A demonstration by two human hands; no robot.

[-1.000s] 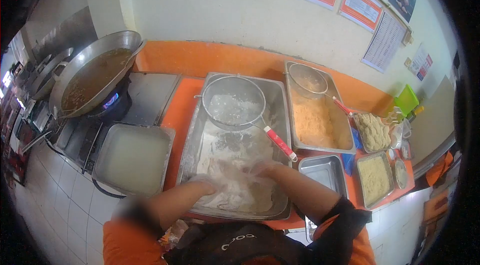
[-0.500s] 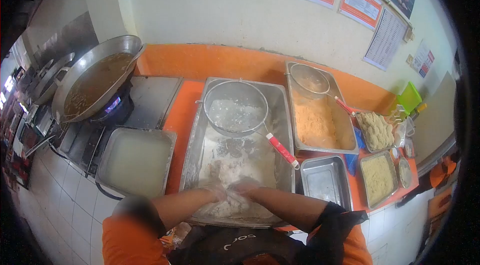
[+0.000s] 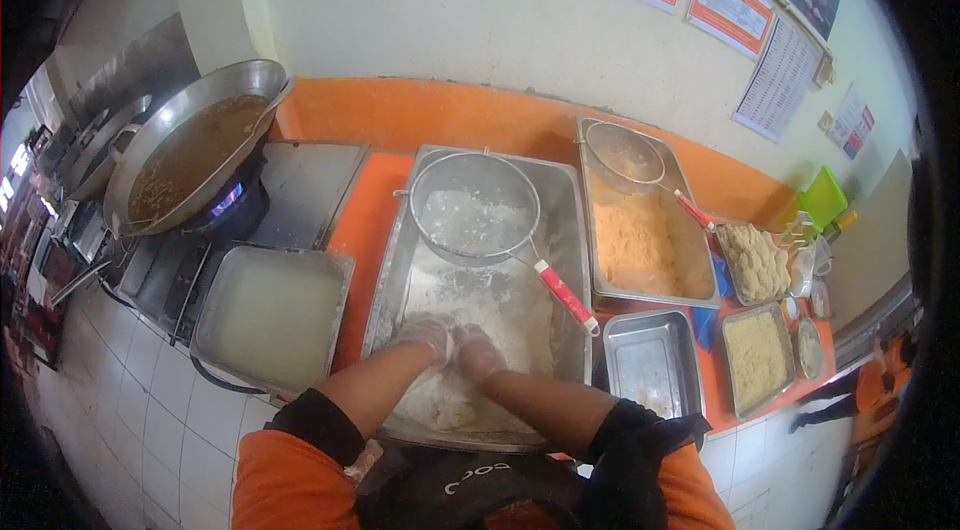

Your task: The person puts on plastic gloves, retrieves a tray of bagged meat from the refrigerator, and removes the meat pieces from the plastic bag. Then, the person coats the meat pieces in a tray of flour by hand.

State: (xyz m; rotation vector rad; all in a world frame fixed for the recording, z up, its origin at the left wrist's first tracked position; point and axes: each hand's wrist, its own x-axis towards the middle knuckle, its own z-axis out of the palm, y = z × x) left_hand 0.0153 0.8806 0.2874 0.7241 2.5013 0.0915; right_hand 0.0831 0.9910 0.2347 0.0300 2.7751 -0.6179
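Note:
Both my hands wear clear, flour-dusted plastic gloves and work close together in a deep steel tray (image 3: 578,230) of white flour (image 3: 520,320). My left hand (image 3: 428,337) bends down into the flour with its fingers curled. Right beside it, my right hand (image 3: 477,354) is closed, knuckles up, low over the flour. Whatever lies in or under the fingers is hidden. Across the far part of the tray rests a wire-mesh sieve (image 3: 475,210) with a red handle (image 3: 566,297), its mesh specked with white bits.
At left, a large wok (image 3: 190,165) of brown oil sits over a lit burner, near a tray of cloudy liquid (image 3: 275,315). To the right are an orange breading tray (image 3: 635,240) with another sieve, a steel pan (image 3: 655,360) and containers of pale food (image 3: 755,355).
My hands have moved forward and up in the flour, and the pale clump by them no longer shows. The camera view has shifted slightly.

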